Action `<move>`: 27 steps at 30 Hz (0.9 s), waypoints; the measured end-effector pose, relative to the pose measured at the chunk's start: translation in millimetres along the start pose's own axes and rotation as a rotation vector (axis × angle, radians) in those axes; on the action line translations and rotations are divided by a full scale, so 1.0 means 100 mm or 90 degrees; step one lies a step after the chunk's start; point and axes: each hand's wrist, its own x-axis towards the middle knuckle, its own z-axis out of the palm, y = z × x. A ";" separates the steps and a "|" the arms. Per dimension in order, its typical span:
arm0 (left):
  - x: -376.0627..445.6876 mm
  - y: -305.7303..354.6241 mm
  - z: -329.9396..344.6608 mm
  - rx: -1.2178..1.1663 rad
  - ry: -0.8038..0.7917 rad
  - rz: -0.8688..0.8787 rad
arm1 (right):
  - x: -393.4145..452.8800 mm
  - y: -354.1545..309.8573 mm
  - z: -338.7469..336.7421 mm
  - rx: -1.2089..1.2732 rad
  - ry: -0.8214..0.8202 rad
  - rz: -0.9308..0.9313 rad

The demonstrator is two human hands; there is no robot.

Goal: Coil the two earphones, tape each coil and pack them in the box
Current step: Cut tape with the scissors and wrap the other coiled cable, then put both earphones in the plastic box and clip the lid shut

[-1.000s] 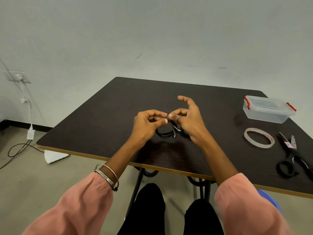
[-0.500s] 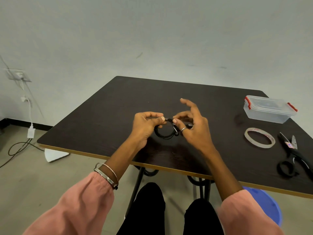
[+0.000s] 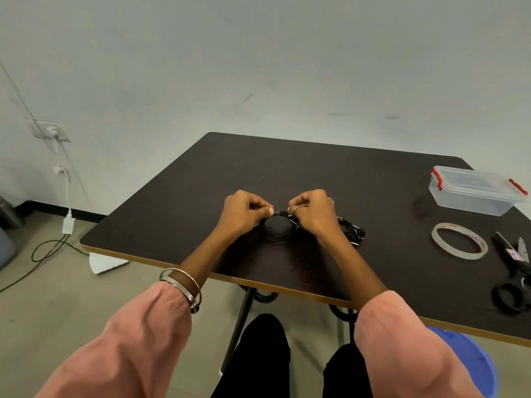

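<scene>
A black earphone coil point(image 3: 277, 231) is held just above the dark table point(image 3: 316, 173), in front of me. My left hand point(image 3: 244, 214) pinches the coil's top left. My right hand point(image 3: 314, 212), with curled fingers, grips its top right. A second black earphone point(image 3: 352, 229) lies on the table just right of my right hand, partly hidden by it. The clear plastic box point(image 3: 474, 191) with red clips stands closed at the far right. A roll of clear tape point(image 3: 459, 244) lies flat near it.
Black-handled scissors point(image 3: 517, 268) lie at the table's right edge. A blue stool point(image 3: 471, 366) shows under the table at the lower right. Cables and a wall socket point(image 3: 50, 132) are on the left, away from the table.
My right hand's raised fingers have curled down onto the coil. Both hands have drawn level, gripping the coil from either side.
</scene>
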 end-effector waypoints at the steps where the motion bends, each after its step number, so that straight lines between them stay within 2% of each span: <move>1: 0.01 0.00 0.03 0.024 0.001 0.013 | 0.02 0.02 0.03 -0.025 0.010 -0.006; 6: 0.09 0.01 0.29 0.060 0.046 0.022 | 0.04 0.16 0.06 -0.113 0.058 -0.043; 10: 0.14 0.03 0.37 0.075 0.078 0.010 | 0.01 0.17 -0.06 -0.089 0.067 -0.076; 12: 0.16 0.03 0.36 0.079 0.081 -0.005 | 0.01 0.16 -0.15 -0.040 0.059 -0.066; 15: 0.18 0.08 0.34 0.092 0.100 -0.032 | 0.07 0.20 -0.34 0.123 0.056 0.004; 18: 0.22 0.26 0.33 0.116 0.155 -0.002 | 0.14 0.27 -0.68 0.243 0.084 0.036; 21: 0.33 0.58 0.47 0.034 0.139 0.052 | 0.21 0.36 -1.13 0.267 0.156 0.041; 27: 0.56 1.25 1.08 -0.221 0.008 -0.004 | 0.35 0.80 -1.84 0.255 0.382 0.125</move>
